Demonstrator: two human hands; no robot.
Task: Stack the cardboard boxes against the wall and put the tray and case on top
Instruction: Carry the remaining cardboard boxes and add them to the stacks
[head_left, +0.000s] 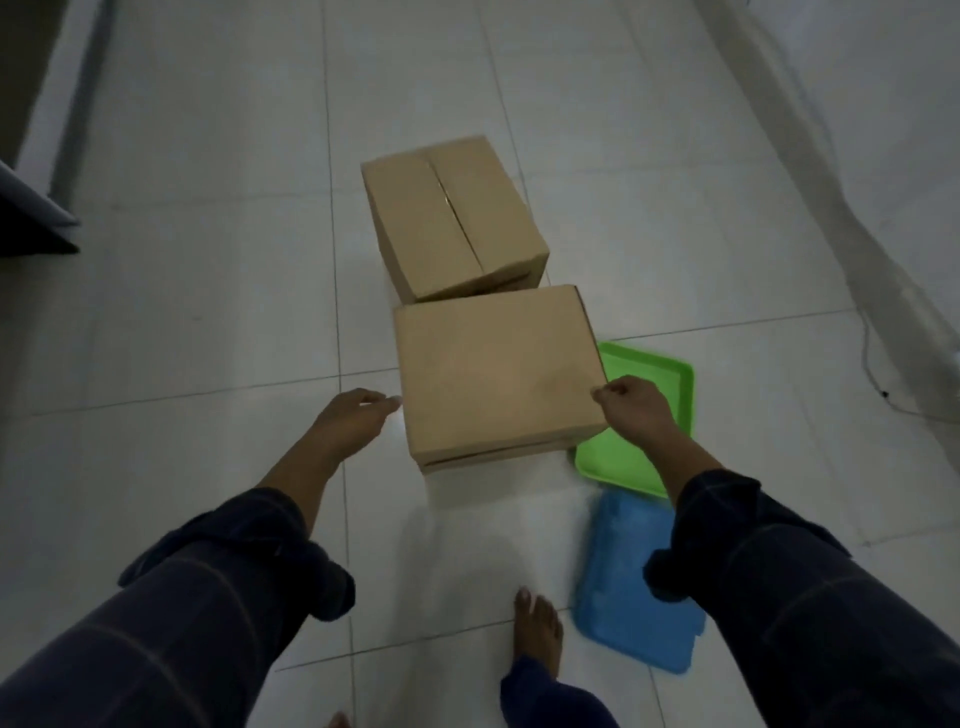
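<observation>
Two brown cardboard boxes stand on the white tiled floor. The far box (452, 218) has a seam along its top. The near box (498, 374) sits just in front of it, almost touching. A green tray (649, 384) lies on the floor right of the near box, partly under my right arm. A blue case (623, 587) lies flat in front of the tray. My left hand (353, 421) reaches toward the near box's left edge, fingers relaxed, fingertips at the edge. My right hand (636, 410) has its fingers curled at the near box's top right edge.
A white wall (883, 130) runs along the right, with a thin cable (872, 364) at its foot. Dark furniture (31, 218) stands at the far left. My bare foot (537, 629) stands on the tiles between the near box and me.
</observation>
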